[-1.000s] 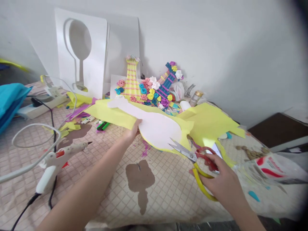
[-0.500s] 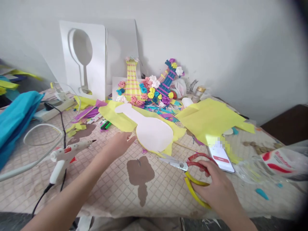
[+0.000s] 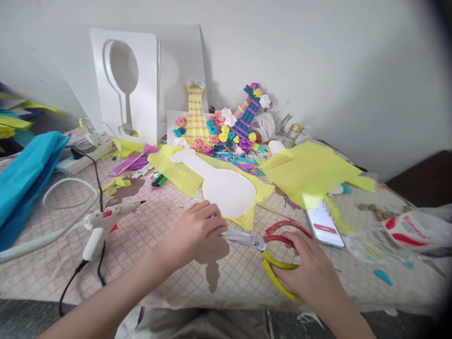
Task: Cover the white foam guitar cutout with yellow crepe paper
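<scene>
My right hand [image 3: 310,268] grips a pair of scissors [image 3: 259,242] by its red and yellow handles, the blades pointing left and partly apart. My left hand [image 3: 199,230] is closed, its fingertips right at the blade tips. Whatever those fingers may pinch is hidden. Just beyond them lies a white guitar-shaped cutout [image 3: 229,190] on a sheet of yellow crepe paper [image 3: 181,176]. The yellow sheet shows past the cutout's edges.
A glue gun [image 3: 109,219] with its cord lies at left, by folded blue paper [image 3: 28,183]. At right are a phone [image 3: 325,228], another yellow sheet [image 3: 310,169] and a plastic bag [image 3: 413,233]. Behind stand decorated paper guitars [image 3: 196,117] and a white board with a cut-out hole [image 3: 148,89].
My left hand has moved right and toward me, from the cutout's edge to the scissor tips, its fingers now curled in. The scissors have shifted slightly left in my right hand.
</scene>
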Motion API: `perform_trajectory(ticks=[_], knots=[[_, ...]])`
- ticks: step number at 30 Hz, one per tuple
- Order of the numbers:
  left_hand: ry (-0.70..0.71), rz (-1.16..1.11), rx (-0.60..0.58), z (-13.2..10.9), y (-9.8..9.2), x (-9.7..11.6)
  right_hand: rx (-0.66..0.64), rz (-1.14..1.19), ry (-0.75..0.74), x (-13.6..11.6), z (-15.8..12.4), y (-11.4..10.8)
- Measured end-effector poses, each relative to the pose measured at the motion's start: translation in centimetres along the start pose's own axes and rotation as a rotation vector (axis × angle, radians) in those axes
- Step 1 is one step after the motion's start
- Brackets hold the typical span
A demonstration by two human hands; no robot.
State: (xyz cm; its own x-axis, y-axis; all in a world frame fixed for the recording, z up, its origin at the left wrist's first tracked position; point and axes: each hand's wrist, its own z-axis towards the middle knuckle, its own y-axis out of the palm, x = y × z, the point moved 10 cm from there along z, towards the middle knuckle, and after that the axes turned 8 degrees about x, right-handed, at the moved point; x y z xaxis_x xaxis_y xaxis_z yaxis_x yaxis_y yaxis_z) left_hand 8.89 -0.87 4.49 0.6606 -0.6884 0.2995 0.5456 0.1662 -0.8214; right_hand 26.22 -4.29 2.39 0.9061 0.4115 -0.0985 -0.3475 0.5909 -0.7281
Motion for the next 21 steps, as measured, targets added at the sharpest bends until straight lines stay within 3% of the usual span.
perform_trajectory(ticks=[5,11,13,18,21], knots=[[-0.077,-0.007,-0.027,-0.8,-0.3,-1.9,-0.066,0.009,0.056,0.7,-0.8,1.0],[-0.374,0.245,-0.023,-3.4,-0.9,-10.5,-0.259,0.038,0.169,1.7,-2.0,4.4],[-0.426,0.287,-0.018,-4.2,-1.3,-12.4,-0.347,0.066,0.181,1.7,-2.5,5.8],[-0.487,0.228,-0.013,-5.5,-1.5,-13.2,-0.506,0.158,0.198,2.3,-2.7,7.7],[-0.505,0.076,0.066,-5.8,-1.6,-13.0,-0.423,0.197,0.158,2.2,-1.0,5.4]])
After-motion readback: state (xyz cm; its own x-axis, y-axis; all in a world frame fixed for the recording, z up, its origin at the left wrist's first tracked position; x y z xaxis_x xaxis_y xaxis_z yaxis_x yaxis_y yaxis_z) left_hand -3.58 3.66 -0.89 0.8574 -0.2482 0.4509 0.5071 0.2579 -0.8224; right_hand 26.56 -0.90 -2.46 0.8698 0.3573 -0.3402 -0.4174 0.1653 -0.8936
